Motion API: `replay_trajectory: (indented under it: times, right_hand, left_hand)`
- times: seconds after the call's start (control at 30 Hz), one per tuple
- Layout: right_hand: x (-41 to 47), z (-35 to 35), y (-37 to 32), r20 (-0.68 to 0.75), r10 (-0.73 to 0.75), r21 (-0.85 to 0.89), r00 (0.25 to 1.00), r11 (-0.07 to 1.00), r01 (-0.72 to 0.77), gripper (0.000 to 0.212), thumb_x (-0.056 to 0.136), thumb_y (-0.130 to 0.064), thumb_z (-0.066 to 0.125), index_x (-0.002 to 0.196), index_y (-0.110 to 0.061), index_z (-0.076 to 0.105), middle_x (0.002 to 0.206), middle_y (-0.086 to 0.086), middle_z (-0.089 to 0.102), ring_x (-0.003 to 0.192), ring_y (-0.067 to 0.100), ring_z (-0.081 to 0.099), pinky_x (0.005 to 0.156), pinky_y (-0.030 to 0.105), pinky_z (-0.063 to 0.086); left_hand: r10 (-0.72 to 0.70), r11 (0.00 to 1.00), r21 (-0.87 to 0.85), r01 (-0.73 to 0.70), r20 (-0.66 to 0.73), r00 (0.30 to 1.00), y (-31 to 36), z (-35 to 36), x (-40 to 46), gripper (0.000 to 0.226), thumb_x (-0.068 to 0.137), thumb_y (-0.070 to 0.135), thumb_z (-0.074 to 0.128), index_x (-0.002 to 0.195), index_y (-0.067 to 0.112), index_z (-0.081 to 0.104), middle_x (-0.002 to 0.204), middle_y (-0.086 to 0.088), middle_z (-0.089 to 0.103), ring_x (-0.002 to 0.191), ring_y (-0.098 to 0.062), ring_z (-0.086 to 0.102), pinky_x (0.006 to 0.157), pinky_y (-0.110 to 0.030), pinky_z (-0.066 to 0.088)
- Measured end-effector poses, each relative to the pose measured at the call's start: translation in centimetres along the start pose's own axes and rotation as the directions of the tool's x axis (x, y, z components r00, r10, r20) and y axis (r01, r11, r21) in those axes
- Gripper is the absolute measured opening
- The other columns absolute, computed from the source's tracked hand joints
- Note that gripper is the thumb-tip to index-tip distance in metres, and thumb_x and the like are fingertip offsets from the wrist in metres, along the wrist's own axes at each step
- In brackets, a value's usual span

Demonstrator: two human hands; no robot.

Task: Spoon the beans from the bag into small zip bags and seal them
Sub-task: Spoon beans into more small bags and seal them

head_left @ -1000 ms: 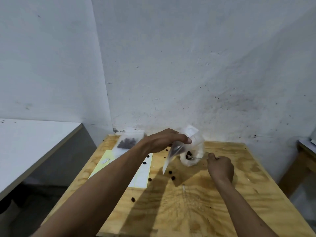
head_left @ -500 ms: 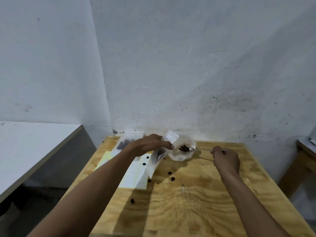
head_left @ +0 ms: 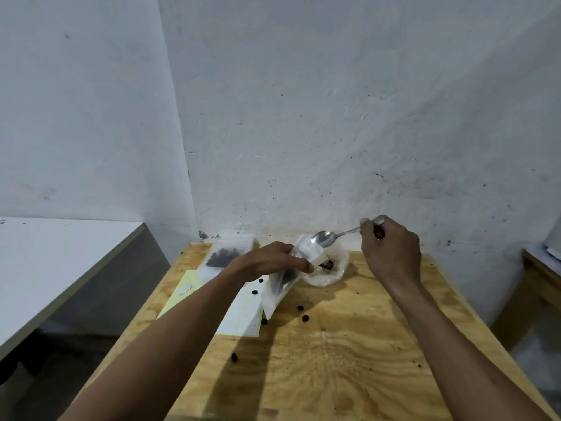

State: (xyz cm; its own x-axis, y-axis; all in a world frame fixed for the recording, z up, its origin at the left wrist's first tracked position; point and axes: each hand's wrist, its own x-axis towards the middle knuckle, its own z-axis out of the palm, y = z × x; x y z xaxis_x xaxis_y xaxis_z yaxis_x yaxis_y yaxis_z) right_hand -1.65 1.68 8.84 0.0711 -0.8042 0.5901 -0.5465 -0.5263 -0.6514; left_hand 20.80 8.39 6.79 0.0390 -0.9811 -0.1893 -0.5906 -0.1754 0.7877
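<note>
Overhead, spoon (head_left: 325, 238) tipped above zip bag (head_left: 283, 281).
Right hand (head_left: 391, 250) raised, grip pinching handle; left hand (head_left: 270, 261) grip curled round bag mouth.

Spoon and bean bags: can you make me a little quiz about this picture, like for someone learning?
1. True or false: the spoon is lying flat on the wooden table.
2. Which hand holds the small zip bag? A) left hand B) right hand
3. Fill in: loose beans lie scattered on the ____.

Key
1. False; the right hand holds it up over the small zip bag's mouth.
2. A
3. table
</note>
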Motion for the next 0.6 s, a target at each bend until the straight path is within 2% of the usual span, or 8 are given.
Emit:
replay_trajectory:
  times: [0.1,0.2,0.23,0.3,0.37,0.43,0.5,0.6]
  right_hand:
    - [-0.2,0.1,0.8,-0.088,-0.094,-0.096,0.992,0.992,0.085,0.032,0.101,-0.032,0.053,0.076,-0.014,0.061,0.060,0.000,0.059,0.053,0.021,0.054,0.047,0.027,0.035]
    - [-1.2,1.0,2.8,0.014,-0.243,-0.300,0.970,0.924,0.236,0.030,0.102,-0.033,0.051,0.083,-0.016,0.066,0.072,-0.001,0.062,0.057,0.023,0.059,0.048,0.028,0.043]
    - [-1.7,1.5,3.5,0.066,-0.298,-0.369,0.952,0.879,0.301,0.031,0.102,-0.033,0.050,0.083,-0.018,0.068,0.072,-0.002,0.062,0.054,0.024,0.060,0.044,0.027,0.042]
    - [-2.6,2.0,4.4,0.186,-0.356,-0.471,0.916,0.786,0.401,0.036,0.100,-0.036,0.044,0.081,-0.019,0.070,0.070,-0.002,0.060,0.045,0.023,0.057,0.038,0.021,0.029]
    - [-3.1,2.3,4.9,0.239,-0.385,-0.529,0.891,0.718,0.452,0.042,0.100,-0.036,0.038,0.082,-0.019,0.073,0.069,-0.002,0.060,0.039,0.024,0.053,0.041,0.018,0.017]
    - [-3.3,2.5,5.2,0.242,-0.395,-0.546,0.886,0.700,0.460,0.043,0.099,-0.034,0.039,0.078,-0.017,0.072,0.067,-0.001,0.060,0.036,0.025,0.051,0.042,0.019,0.018]
    - [-3.6,2.9,5.2,0.220,-0.343,-0.546,0.913,0.732,0.407,0.042,0.098,-0.033,0.042,0.072,-0.014,0.070,0.065,0.001,0.062,0.036,0.028,0.053,0.039,0.020,0.027]
    - [-4.2,3.0,4.7,0.204,-0.139,-0.518,0.969,0.824,0.227,0.033,0.099,-0.026,0.050,0.076,-0.009,0.067,0.071,0.007,0.067,0.051,0.034,0.063,0.047,0.028,0.037]
  left_hand:
    - [-0.014,1.000,-0.015,0.014,-0.022,1.000,-0.4,-0.1,0.2,0.069,0.061,0.064,0.075,0.115,0.020,0.071,0.120,0.000,0.071,0.113,-0.020,0.063,0.109,-0.049,0.044]
    - [0.008,0.997,-0.071,-0.009,-0.008,1.000,-0.4,-0.2,0.2,0.060,0.063,0.064,0.074,0.106,0.022,0.075,0.118,0.001,0.072,0.114,-0.020,0.063,0.112,-0.049,0.041]
    - [0.020,0.995,-0.100,-0.019,0.005,1.000,-0.2,-0.3,0.1,0.053,0.064,0.062,0.074,0.102,0.025,0.076,0.120,0.002,0.072,0.117,-0.020,0.061,0.114,-0.048,0.038]
    - [0.029,0.988,-0.151,-0.025,0.024,0.999,0.0,-0.5,0.1,0.041,0.066,0.059,0.075,0.094,0.029,0.077,0.125,-0.001,0.069,0.126,-0.024,0.056,0.118,-0.048,0.033]
    - [0.033,0.984,-0.179,-0.027,0.035,0.999,0.2,-0.8,0.2,0.036,0.070,0.057,0.076,0.089,0.026,0.078,0.131,-0.004,0.062,0.134,-0.030,0.050,0.119,-0.049,0.031]
    - [0.034,0.983,-0.179,-0.027,0.038,0.999,0.5,-0.9,0.1,0.039,0.072,0.055,0.074,0.090,0.021,0.078,0.132,-0.002,0.056,0.135,-0.032,0.047,0.118,-0.048,0.032]
    - [0.034,0.986,-0.167,-0.029,0.027,0.999,0.9,-1.0,0.0,0.036,0.074,0.054,0.073,0.091,0.022,0.077,0.132,-0.004,0.061,0.131,-0.029,0.051,0.115,-0.047,0.032]
    - [0.064,0.982,-0.175,-0.066,-0.016,0.998,1.4,-0.6,-0.2,0.028,0.079,0.051,0.071,0.098,0.031,0.073,0.116,0.005,0.069,0.116,-0.018,0.058,0.111,-0.041,0.037]
